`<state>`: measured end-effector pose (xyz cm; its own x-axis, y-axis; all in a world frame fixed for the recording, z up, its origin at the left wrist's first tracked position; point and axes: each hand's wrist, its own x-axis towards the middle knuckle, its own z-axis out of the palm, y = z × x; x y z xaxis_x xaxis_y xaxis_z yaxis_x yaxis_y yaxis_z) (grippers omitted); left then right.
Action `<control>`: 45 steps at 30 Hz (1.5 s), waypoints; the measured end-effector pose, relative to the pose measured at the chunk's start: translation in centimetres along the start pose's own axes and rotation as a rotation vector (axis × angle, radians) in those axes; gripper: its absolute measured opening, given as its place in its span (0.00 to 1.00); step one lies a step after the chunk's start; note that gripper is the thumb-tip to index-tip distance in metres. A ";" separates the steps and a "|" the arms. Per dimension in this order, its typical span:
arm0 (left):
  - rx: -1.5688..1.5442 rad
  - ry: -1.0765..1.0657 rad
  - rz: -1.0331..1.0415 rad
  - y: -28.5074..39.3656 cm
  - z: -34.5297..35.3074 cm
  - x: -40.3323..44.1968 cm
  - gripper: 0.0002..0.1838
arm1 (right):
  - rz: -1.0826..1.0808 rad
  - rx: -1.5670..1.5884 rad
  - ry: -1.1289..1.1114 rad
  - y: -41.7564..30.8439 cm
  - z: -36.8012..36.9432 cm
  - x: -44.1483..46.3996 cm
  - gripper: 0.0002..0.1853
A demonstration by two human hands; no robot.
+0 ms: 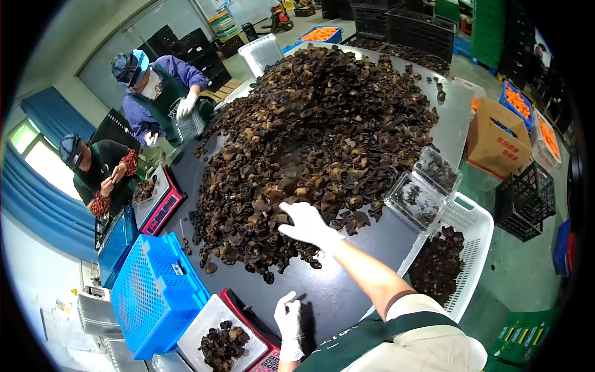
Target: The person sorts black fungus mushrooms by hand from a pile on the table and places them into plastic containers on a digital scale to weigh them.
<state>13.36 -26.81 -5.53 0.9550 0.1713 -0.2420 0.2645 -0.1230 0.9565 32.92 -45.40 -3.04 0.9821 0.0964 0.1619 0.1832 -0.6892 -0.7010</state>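
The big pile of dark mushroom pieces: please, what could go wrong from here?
The right hand touches the near slope of the pile, so loose pieces might slide down onto the table.

The left hand is close to the red-edged scale with mushroom pieces on it; a bump could disturb the weighing.

The clear containers sit near the table's edge, beside the white basket; a knock might tip them over.

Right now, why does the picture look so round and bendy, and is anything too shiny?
In the head view, corners are black and edges curve, probably from a fisheye lens; also in the head view, white glare hits the smooth grey tabletop near the white-gloved right hand, and a dark shadow lies beside the white-gloved left hand.
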 end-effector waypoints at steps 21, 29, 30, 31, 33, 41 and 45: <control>0.236 -0.182 0.246 -4.0 -1.7 -4.2 0.22 | -0.432 -0.173 -0.179 2.1 -2.6 -17.4 0.15; -0.030 0.060 0.119 -5.2 -3.8 -4.6 0.17 | -0.231 -0.216 -0.029 1.1 -4.1 -18.8 0.20; -0.040 0.069 0.096 -4.8 -3.7 -4.6 0.17 | -0.285 -0.122 0.003 0.1 -3.8 -17.7 0.17; -0.038 0.069 0.097 -4.8 -3.6 -4.6 0.17 | -0.273 -0.047 -0.034 0.2 -2.7 -17.2 0.15; -0.005 0.061 0.139 -4.9 -3.5 -4.6 0.17 | -0.292 0.046 -0.024 0.1 0.0 -16.2 0.10; 0.060 0.067 -0.095 -3.0 -3.5 -4.5 0.12 | -0.195 -0.276 -0.343 -0.9 2.9 -15.2 0.18; 0.149 0.055 -0.063 -1.5 -2.5 -3.1 0.09 | -0.153 -0.150 -0.300 0.7 0.8 -16.3 0.11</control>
<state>9.65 -24.72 -5.85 0.9281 0.2360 -0.2879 0.3447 -0.2530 0.9040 17.10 -46.88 -6.71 0.9170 0.3978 0.0308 0.3427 -0.7460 -0.5710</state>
